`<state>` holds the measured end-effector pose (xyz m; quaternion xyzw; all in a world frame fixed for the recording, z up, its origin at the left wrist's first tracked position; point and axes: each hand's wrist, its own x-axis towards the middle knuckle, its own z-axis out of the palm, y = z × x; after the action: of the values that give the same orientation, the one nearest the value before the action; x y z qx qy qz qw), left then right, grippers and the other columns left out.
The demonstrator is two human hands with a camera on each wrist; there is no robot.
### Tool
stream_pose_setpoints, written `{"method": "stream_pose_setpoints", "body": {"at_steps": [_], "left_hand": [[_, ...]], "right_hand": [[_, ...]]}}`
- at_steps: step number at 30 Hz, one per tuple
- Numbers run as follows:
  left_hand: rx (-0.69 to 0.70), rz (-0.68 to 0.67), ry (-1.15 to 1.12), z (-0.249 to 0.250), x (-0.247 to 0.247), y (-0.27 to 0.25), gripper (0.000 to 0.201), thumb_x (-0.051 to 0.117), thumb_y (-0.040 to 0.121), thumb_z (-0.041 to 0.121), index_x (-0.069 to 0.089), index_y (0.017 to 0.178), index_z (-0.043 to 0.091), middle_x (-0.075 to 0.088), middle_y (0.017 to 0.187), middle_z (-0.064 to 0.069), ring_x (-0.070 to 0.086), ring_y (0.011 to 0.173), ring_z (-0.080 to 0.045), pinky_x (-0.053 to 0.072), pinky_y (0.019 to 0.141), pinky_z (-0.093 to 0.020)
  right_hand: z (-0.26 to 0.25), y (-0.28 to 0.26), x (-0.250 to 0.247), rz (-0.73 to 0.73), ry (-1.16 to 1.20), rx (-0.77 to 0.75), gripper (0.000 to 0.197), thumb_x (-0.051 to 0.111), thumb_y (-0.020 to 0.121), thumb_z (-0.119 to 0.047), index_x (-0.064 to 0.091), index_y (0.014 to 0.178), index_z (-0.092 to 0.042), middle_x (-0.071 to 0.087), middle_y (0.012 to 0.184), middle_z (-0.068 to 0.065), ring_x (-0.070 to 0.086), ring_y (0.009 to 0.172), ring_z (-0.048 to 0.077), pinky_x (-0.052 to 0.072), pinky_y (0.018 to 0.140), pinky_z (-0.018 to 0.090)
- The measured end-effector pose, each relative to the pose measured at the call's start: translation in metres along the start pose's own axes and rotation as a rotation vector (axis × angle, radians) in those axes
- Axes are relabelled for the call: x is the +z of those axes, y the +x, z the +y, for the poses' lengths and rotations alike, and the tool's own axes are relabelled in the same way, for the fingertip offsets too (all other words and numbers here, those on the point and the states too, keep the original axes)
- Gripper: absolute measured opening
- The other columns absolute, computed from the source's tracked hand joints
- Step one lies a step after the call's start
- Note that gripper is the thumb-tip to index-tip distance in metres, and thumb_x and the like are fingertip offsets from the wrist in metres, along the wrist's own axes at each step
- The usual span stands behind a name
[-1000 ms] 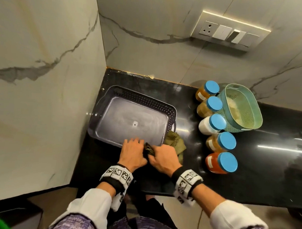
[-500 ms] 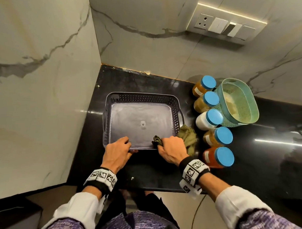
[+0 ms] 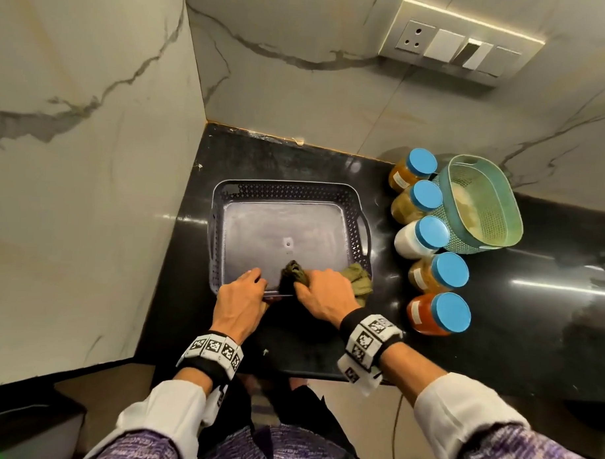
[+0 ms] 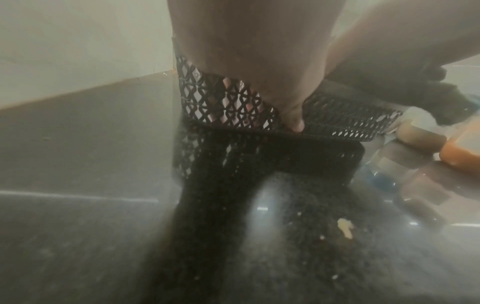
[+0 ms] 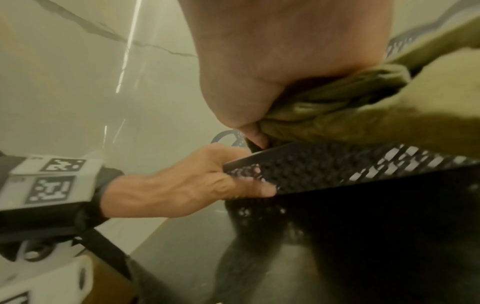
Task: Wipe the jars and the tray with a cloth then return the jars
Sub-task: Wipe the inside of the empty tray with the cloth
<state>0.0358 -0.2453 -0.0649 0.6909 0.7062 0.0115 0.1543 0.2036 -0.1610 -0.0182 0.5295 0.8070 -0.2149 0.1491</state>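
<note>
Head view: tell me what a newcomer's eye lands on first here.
Probably the five blue-lidded jars, lined up on the black counter right of the tray, beside a green basket. Next, the empty dark tray near the marble corner: the left hand grips its near rim while the right hand holds an olive cloth against it.

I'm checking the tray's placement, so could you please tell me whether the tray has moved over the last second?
Yes. The tray has turned from skewed to square with the back wall, and now lies closer to the row of jars.
</note>
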Motion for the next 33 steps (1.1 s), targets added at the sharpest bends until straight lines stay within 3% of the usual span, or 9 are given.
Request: {"method": "stream_pose_setpoints", "body": {"at_steps": [7,9,13,17,19,22,26,29,33], "left_hand": [[-0.065,-0.005,0.003,0.004,-0.001,0.002,0.032,0.093,0.057,0.018,0.071,0.08,0.015,0.069,0.087,-0.003,0.07,0.063,-0.026,0.047,0.041,-0.032],[-0.119,0.007,-0.034,0.005,-0.001,0.003,0.017,0.084,0.072,0.012,0.073,0.086,0.012,0.073,0.085,-0.006,0.072,0.062,-0.03,0.051,0.044,-0.036],[-0.142,-0.025,-0.121,0.007,-0.002,0.005,0.017,0.076,0.079,0.014,0.073,0.096,0.01,0.072,0.094,-0.009,0.072,0.07,-0.036,0.055,0.055,-0.04],[0.107,-0.127,-0.079,-0.008,-0.012,0.012,0.025,0.071,0.066,0.026,0.073,0.084,0.009,0.066,0.092,-0.007,0.069,0.076,-0.037,0.056,0.063,-0.04],[0.296,-0.135,0.024,-0.029,-0.019,0.016,0.038,0.068,0.054,0.032,0.075,0.083,0.01,0.069,0.094,-0.007,0.07,0.091,-0.033,0.058,0.084,-0.04],[0.461,-0.168,0.207,-0.053,-0.033,0.024,0.058,0.062,0.045,0.035,0.078,0.098,0.015,0.072,0.108,-0.003,0.065,0.116,-0.028,0.047,0.109,-0.046],[0.401,-0.242,0.354,-0.06,-0.05,0.044,0.07,0.067,0.052,0.038,0.07,0.119,0.018,0.068,0.122,-0.007,0.07,0.102,-0.029,0.052,0.095,-0.039],[0.318,-0.284,0.465,-0.049,-0.055,0.053,0.071,0.041,0.064,0.053,0.067,0.125,0.027,0.064,0.12,-0.002,0.068,0.096,-0.026,0.039,0.094,-0.041],[0.279,-0.268,0.441,-0.044,-0.049,0.052,0.092,0.017,0.057,0.063,0.069,0.126,0.03,0.065,0.124,0.001,0.064,0.1,-0.025,0.035,0.097,-0.041]], "right_hand": [[-0.03,0.001,0.015,0.028,0.033,0.0,0.038,0.047,0.1,-0.044,0.07,0.1,-0.013,0.076,0.1,0.018,0.07,0.096,0.043,0.051,0.077,0.042],[-0.048,0.005,0.016,-0.007,0.1,-0.044,0.037,0.048,0.1,-0.041,0.069,0.097,-0.012,0.075,0.099,0.02,0.069,0.094,0.044,0.049,0.075,0.042],[-0.034,0.001,0.005,-0.142,0.064,-0.194,0.038,0.057,0.089,-0.043,0.063,0.113,-0.015,0.075,0.104,0.019,0.069,0.095,0.043,0.047,0.075,0.04],[-0.004,-0.006,-0.007,-0.178,-0.119,-0.269,0.047,0.067,0.08,-0.024,0.065,0.127,-0.023,0.076,0.111,0.014,0.069,0.103,0.042,0.054,0.082,0.041],[0.009,-0.007,-0.017,-0.215,-0.155,-0.286,0.05,0.066,0.079,-0.018,0.066,0.128,-0.028,0.077,0.11,0.013,0.07,0.103,0.04,0.054,0.081,0.04],[0.028,-0.005,-0.037,-0.307,-0.208,-0.295,0.047,0.065,0.08,-0.014,0.069,0.125,-0.026,0.077,0.105,0.012,0.071,0.1,0.038,0.055,0.08,0.04],[0.038,0.003,-0.05,-0.352,-0.287,-0.326,0.051,0.066,0.079,-0.012,0.07,0.126,-0.029,0.078,0.103,0.009,0.072,0.098,0.035,0.059,0.084,0.042],[0.035,0.003,-0.044,-0.307,-0.265,-0.296,0.046,0.065,0.079,-0.017,0.073,0.122,-0.028,0.079,0.101,0.008,0.073,0.097,0.035,0.059,0.084,0.041],[0.024,-0.009,-0.031,-0.258,-0.172,-0.21,0.036,0.062,0.082,-0.022,0.074,0.115,-0.024,0.078,0.104,0.012,0.071,0.1,0.037,0.058,0.085,0.039]]}}
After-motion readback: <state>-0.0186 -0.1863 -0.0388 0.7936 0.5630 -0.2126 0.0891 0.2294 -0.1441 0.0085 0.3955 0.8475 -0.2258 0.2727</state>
